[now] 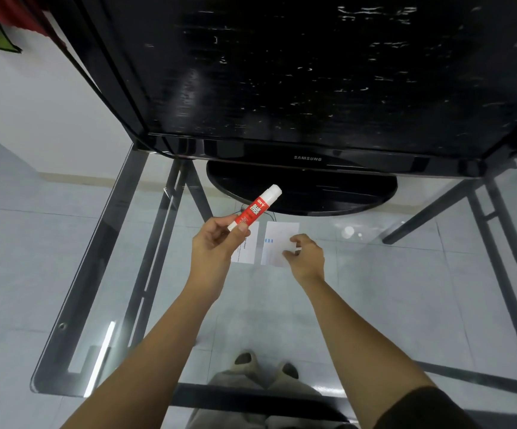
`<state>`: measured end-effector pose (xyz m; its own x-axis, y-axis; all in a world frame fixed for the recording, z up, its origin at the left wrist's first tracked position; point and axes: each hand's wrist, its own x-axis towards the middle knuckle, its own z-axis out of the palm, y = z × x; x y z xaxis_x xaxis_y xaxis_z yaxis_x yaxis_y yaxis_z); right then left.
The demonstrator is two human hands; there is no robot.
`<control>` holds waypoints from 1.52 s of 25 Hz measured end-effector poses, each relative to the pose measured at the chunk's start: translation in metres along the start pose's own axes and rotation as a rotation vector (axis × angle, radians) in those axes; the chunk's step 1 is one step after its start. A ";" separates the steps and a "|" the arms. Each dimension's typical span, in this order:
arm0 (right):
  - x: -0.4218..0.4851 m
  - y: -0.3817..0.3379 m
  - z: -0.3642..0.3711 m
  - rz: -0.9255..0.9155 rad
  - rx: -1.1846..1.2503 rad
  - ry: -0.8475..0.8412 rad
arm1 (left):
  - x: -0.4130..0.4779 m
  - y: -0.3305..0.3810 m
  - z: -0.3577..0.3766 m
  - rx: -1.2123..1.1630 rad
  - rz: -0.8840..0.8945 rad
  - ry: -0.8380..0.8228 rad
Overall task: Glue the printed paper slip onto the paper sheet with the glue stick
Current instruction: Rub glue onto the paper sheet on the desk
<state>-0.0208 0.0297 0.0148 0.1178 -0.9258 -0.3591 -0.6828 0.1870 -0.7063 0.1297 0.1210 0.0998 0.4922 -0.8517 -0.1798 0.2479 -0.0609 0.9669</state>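
Landmark: monitor base (313,196) on the glass table (96,274).

Left hand (217,243) grips the glue stick (255,210) by its lower end, lifted off the glass just in front-left of the base and tilted up toward it. The white cap (274,191) looks to be on.

Right hand (306,257) is in front of the base, fingers curled at the right edge of the paper sheet (277,243). Cannot tell whether it pinches the sheet, only rests on it, or holds some small item.

Printed paper slip (246,252) lies flat in front of the base, just left of the sheet and apart from it by a narrow gap. It is partly hidden by the left hand.

No glue visible on either paper, so judged an early step.

Risks:
- Cap on, so a swipe would lay no glue. Uncapping needs the second hand, which would leave the sheet free.
- Smooth glass and light paper mean the slip or sheet likely slides or crumples under the stick unless pinned.
- Glue overrun onto the glass could stick the paper to the table.
- The slip could go on crooked or glue-side wrong. Which face is up is not fully readable.
- A low grip on the stick gives less control of tip pressure.
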 end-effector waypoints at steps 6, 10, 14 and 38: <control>-0.029 0.038 -0.030 -0.070 0.033 -0.068 | -0.007 -0.028 0.003 0.058 -0.092 -0.054; -0.053 0.061 -0.040 -0.067 0.008 -0.104 | -0.019 -0.053 0.001 0.090 -0.201 -0.096; -0.064 0.071 -0.039 -0.110 -0.052 -0.087 | -0.033 -0.078 -0.003 0.022 -0.292 -0.081; -0.059 0.122 -0.032 -0.439 -0.652 -0.091 | -0.035 -0.092 0.010 0.637 -0.031 -0.351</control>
<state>-0.1337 0.0971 -0.0305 0.5140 -0.8344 -0.1990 -0.8415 -0.4455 -0.3056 0.0814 0.1506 0.0194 0.1692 -0.9551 -0.2433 -0.3290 -0.2874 0.8995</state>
